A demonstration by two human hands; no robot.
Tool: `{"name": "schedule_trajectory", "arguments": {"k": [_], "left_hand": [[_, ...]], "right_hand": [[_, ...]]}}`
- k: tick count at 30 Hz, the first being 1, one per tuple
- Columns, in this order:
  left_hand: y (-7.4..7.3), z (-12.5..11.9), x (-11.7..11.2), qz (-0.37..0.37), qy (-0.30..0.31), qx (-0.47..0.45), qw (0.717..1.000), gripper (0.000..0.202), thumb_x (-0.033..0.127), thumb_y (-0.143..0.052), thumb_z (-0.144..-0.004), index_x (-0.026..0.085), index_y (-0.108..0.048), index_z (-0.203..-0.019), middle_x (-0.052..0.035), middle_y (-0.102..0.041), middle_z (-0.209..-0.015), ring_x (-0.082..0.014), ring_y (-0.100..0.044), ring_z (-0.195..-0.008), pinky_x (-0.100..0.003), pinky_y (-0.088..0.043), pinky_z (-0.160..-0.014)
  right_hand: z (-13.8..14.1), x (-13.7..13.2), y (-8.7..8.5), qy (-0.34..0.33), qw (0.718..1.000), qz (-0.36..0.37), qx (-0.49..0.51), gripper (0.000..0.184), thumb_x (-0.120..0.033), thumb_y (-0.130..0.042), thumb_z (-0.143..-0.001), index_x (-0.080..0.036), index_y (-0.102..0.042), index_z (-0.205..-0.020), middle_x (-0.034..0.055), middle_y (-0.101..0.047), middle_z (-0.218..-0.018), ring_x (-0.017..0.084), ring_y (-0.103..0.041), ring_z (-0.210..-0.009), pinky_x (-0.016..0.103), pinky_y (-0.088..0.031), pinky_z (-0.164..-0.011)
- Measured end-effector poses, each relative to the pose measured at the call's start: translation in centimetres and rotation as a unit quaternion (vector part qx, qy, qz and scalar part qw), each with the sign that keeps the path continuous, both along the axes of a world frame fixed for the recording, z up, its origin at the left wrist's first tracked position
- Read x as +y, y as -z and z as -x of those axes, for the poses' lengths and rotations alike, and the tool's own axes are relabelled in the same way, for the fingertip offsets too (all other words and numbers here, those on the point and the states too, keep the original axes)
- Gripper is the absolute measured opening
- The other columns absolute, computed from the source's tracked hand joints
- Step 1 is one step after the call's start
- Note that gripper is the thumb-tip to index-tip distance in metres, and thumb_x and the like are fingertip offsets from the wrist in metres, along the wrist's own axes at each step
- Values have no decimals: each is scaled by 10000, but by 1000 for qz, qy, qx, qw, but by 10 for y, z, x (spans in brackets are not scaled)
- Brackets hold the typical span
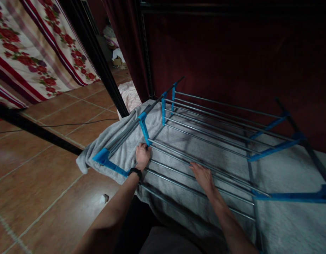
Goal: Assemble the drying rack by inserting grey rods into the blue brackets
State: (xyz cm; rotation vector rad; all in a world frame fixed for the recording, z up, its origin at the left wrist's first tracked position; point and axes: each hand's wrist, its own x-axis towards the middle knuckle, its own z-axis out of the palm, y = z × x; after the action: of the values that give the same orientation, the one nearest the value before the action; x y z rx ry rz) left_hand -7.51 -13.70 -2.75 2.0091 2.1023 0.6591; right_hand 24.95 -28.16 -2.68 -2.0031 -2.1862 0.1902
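Note:
A rack of metal rods and blue plastic brackets lies on a grey blanket; it looks like a shoe rack or drying rack. My left hand, with a black band on its wrist, is closed at the lower end of a blue bracket, where a rod joins it; its fingertips are partly hidden. To the right, my right hand has its fingers curled on a metal rod partway along its length. Another blue bracket sticks out left of my left hand.
Black metal posts stand at the left, with a dark bar near the floor. Behind the rack hangs a dark red panel. A floral curtain hangs at the upper left. On the tiled floor lie a small white object and a thin cable.

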Motion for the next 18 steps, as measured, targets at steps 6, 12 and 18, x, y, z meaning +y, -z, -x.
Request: {"name": "schedule_trajectory", "arguments": {"k": [6,12,18], "left_hand": [[-2,0,0,2,7,3,1000,268,281,-482,-920,177,-715,-1002,-134,-690,-1082,-283,-617,-1059,-417,-449,-1015],[-5,0,1,4,5,6,1000,305,340,-485,-916,156,-710,-1008,-163,-682,-1088,-313,-620,-1063,-453,-455,-1016],[-9,-1,1,5,0,11,1000,327,356,-474,-908,147,-701,-1017,-170,-690,-1078,-317,-624,-1069,-465,-429,-1042]], "right_hand": [[3,0,-6,6,1000,14,-3,347,-360,-387,-1053,-285,-627,-1291,59,-747,-1177,157,-724,-994,230,-520,-742],[6,1,-12,11,999,30,-10,357,-362,-378,-1053,-281,-626,-1297,71,-748,-1168,161,-725,-992,252,-533,-774],[9,2,-21,12,998,59,-10,378,-368,-343,-1061,-278,-611,-1312,75,-736,-1200,180,-726,-996,278,-532,-789]]}}
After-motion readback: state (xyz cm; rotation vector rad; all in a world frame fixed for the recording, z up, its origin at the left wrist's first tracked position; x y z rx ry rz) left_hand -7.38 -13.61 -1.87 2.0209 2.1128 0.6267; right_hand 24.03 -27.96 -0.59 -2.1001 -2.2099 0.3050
